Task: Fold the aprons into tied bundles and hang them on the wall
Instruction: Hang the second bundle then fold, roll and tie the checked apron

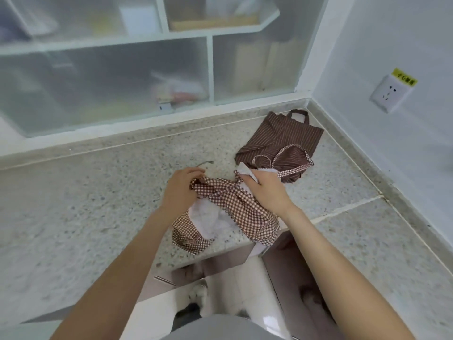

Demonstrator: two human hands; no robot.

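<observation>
A brown-and-white checked apron [235, 207] with a white lining lies crumpled on the speckled stone counter [98, 204], near its front edge. My left hand [180, 190] grips a bunched fold at the apron's left side. My right hand [264, 190] holds the white and checked cloth at its upper right. One of its checked straps [297, 168] runs right, over a second apron. That second apron [282, 138], brown with thin stripes, lies flat toward the back right corner, its loop [297, 115] pointing at the wall.
Frosted sliding glass panels [122, 82] in white frames run along the counter's back. A white wall with a power socket [389, 93] stands on the right. A small dark thin object [206, 163] lies on the counter beyond my left hand. Below the counter's cut-out, the floor and my feet show.
</observation>
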